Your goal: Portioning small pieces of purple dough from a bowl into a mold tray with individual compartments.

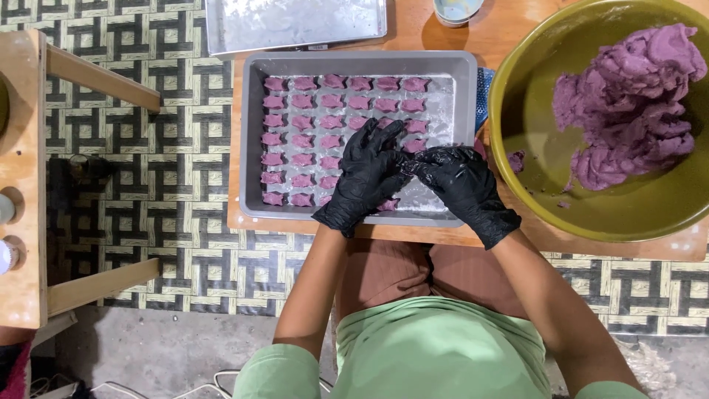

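Both my hands wear black gloves and meet over a grey metal tray (465,96) on a low wooden table. My left hand (365,177) lies over the tray's middle with fingers spread across rows of small purple star-shaped dough pieces (303,122). My right hand (461,185) is curled beside it, fingertips pinched toward the left fingers; whatever is between them is hidden. A large olive-green bowl (532,111) at the right holds a big lump of purple dough (635,103).
A second flat metal tray (295,22) lies behind the grey one. A pale cup (456,10) stands at the table's far edge. A wooden stool or bench (22,177) is at the left. A woven patterned mat (185,170) covers the floor.
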